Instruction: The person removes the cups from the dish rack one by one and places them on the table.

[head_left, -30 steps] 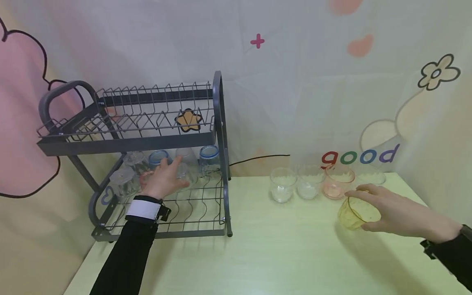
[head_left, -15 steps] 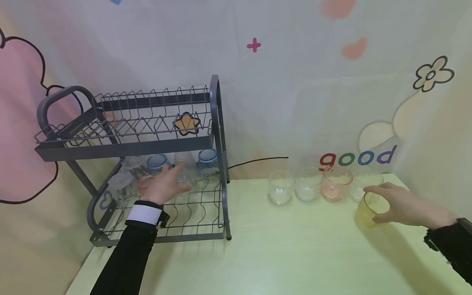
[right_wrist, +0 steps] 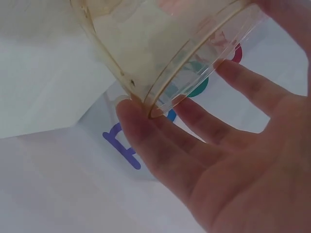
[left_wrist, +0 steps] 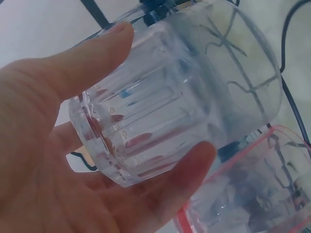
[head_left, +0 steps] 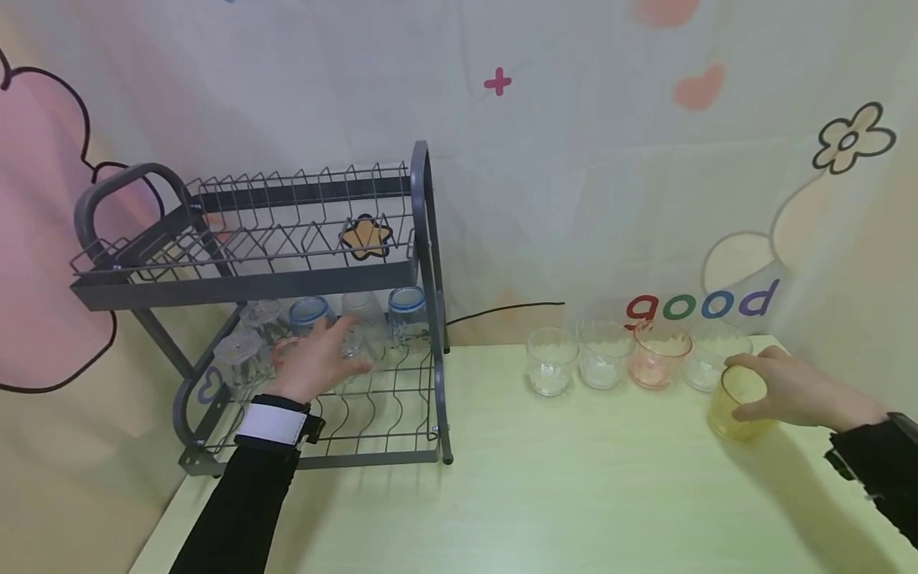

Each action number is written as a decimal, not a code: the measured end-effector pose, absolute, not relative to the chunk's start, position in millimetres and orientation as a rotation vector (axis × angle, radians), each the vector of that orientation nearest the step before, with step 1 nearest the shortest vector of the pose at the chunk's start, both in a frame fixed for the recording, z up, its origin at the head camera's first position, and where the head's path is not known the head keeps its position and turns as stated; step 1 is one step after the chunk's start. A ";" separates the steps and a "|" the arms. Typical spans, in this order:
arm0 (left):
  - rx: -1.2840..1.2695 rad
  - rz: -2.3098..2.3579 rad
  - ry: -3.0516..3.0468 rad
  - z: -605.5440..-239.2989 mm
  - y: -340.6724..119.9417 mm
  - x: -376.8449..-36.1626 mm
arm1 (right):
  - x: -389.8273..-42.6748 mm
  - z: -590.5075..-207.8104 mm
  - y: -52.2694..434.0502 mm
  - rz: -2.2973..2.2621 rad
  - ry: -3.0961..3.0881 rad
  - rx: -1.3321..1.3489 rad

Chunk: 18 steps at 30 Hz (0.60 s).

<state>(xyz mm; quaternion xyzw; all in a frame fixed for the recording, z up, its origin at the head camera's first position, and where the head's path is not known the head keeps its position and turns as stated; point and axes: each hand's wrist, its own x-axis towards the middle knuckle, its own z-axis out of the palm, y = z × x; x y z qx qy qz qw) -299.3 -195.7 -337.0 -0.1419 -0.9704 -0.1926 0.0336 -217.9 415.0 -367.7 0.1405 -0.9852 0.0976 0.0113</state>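
My left hand (head_left: 315,363) reaches into the lower tier of the dish rack (head_left: 247,283). In the left wrist view its thumb and fingers wrap round a clear ribbed glass (left_wrist: 150,102), which stands upside down close to a pink-rimmed glass (left_wrist: 252,189). Over on the right, my right hand (head_left: 799,388) holds a yellow glass (head_left: 731,418) by its rim, mouth up, at the table surface. The right wrist view shows the fingertips at the rim of this yellow glass (right_wrist: 141,53); whether its base touches the table is hard to tell.
Behind the yellow glass, a row runs along the table's back: two clear glasses, one of them a clear glass (head_left: 550,367), then a pink glass (head_left: 654,363) and another clear glass (head_left: 706,363). Blue glasses, including a blue glass (head_left: 407,311), and several clear ones stand inverted in the rack.
My right hand has carried the yellow glass to the right and turned it from tilted to upright, in front of the row's right end. The left hand has stayed at the rack.
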 end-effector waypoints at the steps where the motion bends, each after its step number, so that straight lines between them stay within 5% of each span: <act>1: -0.434 -0.589 -2.980 -336.5 -195.8 -298.6 | -218.3 -368.6 415.7 0.306 -3.069 0.432; 18: -0.457 -0.748 -2.898 -333.1 -196.8 -279.1 | -229.0 -379.8 420.7 0.356 -3.054 0.361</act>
